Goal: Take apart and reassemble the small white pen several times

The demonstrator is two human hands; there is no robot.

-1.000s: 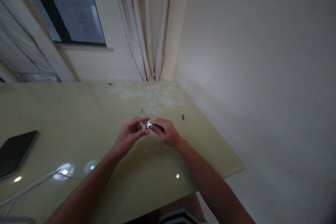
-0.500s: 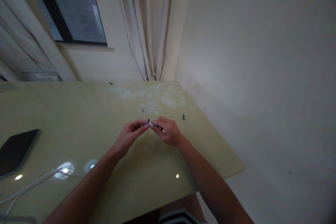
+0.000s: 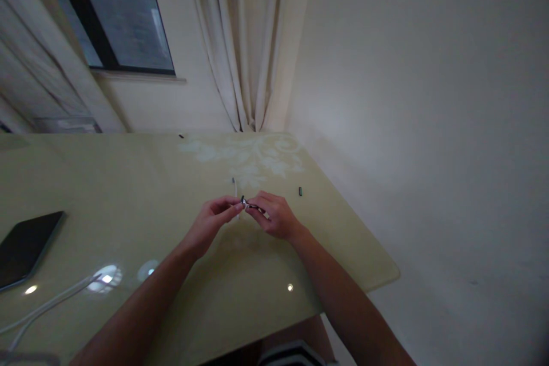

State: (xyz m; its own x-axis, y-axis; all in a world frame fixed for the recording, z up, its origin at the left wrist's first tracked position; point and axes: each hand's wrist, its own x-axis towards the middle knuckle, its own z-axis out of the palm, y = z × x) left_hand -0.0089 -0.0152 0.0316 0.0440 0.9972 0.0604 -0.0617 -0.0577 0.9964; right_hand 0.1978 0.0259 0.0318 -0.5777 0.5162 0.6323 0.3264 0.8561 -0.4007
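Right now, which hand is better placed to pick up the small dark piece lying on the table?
Right hand, probably. The small dark piece lies just off its far side, while the left hand sits across the metal clip both hands pinch.

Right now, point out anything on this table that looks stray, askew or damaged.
Nothing looks damaged or spilled. Two small dark bits lie loose on the table: one beside the right hand, another at the far edge. Both hands pinch a small dark metal piece.
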